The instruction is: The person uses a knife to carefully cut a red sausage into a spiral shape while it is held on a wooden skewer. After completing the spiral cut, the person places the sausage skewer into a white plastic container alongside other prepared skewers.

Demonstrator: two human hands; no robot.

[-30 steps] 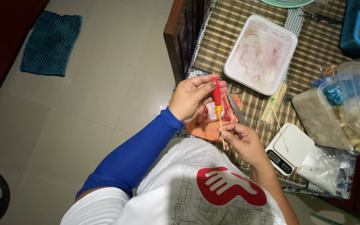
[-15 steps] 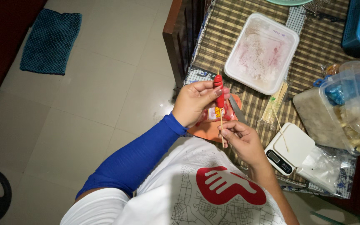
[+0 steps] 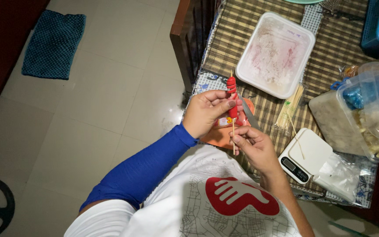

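Note:
My left hand point(image 3: 209, 112) grips a red sausage point(image 3: 232, 94) that stands upright on a thin wooden skewer point(image 3: 233, 141). My right hand point(image 3: 254, 147) pinches the skewer's lower end just below the left hand. The skewer tip pokes out above the sausage. Both hands hover over an orange cutting board point(image 3: 221, 136) at the near edge of the table. A knife blade point(image 3: 250, 116) lies on the board behind the hands.
A white rectangular tray point(image 3: 275, 55) with pink smears sits on the checked tablecloth point(image 3: 237, 26). A bundle of skewers point(image 3: 289, 107), a small white kitchen scale point(image 3: 303, 154) and clear plastic food containers point(image 3: 365, 114) lie to the right. A blue mat point(image 3: 53, 44) lies on the tiled floor.
The sausage has slid a little further along the skewer, and the skewer tip now shows above it. Both hands stay in nearly the same place.

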